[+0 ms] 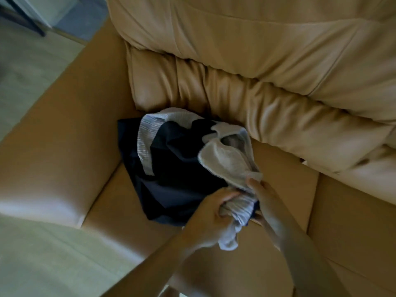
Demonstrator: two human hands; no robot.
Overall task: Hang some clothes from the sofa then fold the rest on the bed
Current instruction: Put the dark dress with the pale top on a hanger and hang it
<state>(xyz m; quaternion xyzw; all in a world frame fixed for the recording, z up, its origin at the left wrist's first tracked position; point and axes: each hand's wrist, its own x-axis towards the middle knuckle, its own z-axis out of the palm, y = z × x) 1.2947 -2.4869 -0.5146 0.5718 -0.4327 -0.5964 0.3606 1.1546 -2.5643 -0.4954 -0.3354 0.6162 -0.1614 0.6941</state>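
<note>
— What do we have nearest us?
— Our left hand [211, 209] has its fingers curled round a bunched end of the white garment [225, 161]. Our right hand [269, 202] grips the same bunch from the other side, thumb on top. The two hands are just beside each other.
— And where is the rest of it?
— The white garment runs up from our hands and lies over a dark navy garment [177, 163]. A ribbed pale band crosses the navy cloth, but we cannot tell which piece it belongs to.
— What carries the heap?
— The tan sofa seat [285, 172]. The clothes sit in its corner, against the broad armrest [64, 129].
— And beyond?
— We see the puffy back cushions [267, 50] just behind the heap, then pale floor [25, 67] past the armrest, with a dark furniture leg [25, 18] standing on it.
</note>
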